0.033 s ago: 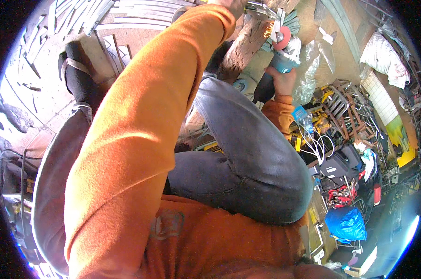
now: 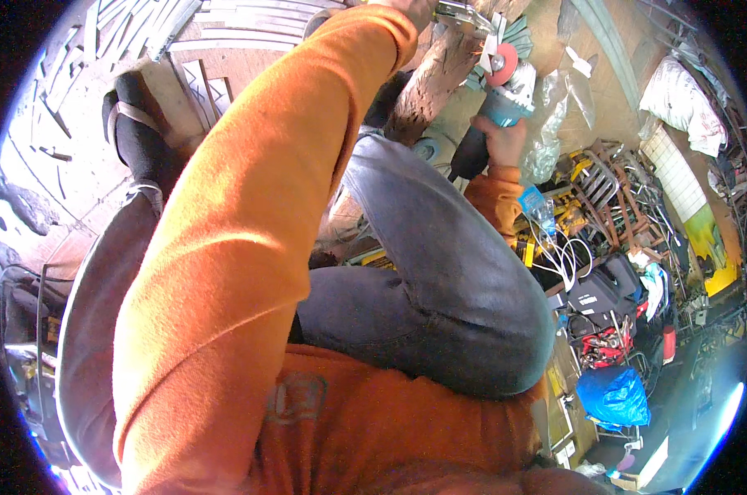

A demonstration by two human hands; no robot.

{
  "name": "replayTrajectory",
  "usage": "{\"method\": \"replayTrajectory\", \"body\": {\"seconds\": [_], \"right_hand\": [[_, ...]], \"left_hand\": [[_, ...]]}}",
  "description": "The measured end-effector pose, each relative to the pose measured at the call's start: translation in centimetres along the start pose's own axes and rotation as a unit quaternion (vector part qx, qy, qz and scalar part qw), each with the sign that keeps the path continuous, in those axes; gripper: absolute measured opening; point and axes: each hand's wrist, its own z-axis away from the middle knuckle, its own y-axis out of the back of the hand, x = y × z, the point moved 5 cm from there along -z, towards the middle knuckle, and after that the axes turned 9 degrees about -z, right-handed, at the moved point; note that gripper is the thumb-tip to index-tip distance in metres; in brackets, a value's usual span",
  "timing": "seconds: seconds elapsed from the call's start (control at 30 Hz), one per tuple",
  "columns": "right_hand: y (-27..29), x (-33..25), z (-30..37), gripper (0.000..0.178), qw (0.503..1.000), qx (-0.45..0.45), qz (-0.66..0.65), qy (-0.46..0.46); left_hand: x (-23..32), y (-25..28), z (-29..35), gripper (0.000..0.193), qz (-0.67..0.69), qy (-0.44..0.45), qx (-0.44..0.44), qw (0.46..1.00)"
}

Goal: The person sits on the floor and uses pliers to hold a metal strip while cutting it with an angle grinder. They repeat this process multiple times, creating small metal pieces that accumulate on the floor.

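Note:
At the top edge, partly cut off, my left hand [image 2: 408,8] is closed around what look like metal locking pliers [image 2: 462,15]. Their jaw end reaches a small pale metal piece [image 2: 492,40] above a rough wooden log [image 2: 435,82]. My right hand [image 2: 504,142] is wrapped around the dark body of a teal angle grinder [image 2: 505,109]. The grinder's reddish disc [image 2: 502,64] sits just right of the metal piece; whether they touch I cannot tell. Most of the right hand's fingers are hidden behind the grinder.
Pale metal strips [image 2: 250,25] lie at the far left. Beside the grinder is clear plastic wrapping [image 2: 547,124]. Tools and clamps [image 2: 596,186], white cables [image 2: 567,260], a black case [image 2: 600,289] and a blue bag [image 2: 614,398] crowd the right. My bent leg [image 2: 439,272] lies between my arms.
Orange sparks beside the disc are gone. The grinder has shifted slightly to the right and away from me. My left arm stays in place.

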Motion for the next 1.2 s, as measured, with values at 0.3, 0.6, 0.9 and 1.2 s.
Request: {"method": "replayTrajectory", "body": {"seconds": [0.3,0.6,0.9,1.2], "right_hand": [[0.9,-1.0,-3.7,0.058,0.998,-0.033,-0.040,0.024],[0.9,-0.9,-2.0,0.053,0.998,-0.031,-0.041,0.031],[1.1,0.2,-2.0,0.045,0.999,-0.009,-0.006,0.033],[1.1,-0.1,-2.4,0.030,0.998,-0.012,-0.037,0.045]], "left_hand": [[-0.1,0.8,0.1,0.055,0.019,0.000,-0.045,0.999],[0.1,0.2,0.0,0.042,-0.022,0.015,0.022,0.999],[0.2,0.2,-0.2,0.046,-0.023,0.002,0.009,1.000],[0.5,-0.4,-0.4,0.041,-0.027,0.003,-0.007,1.000]]}}
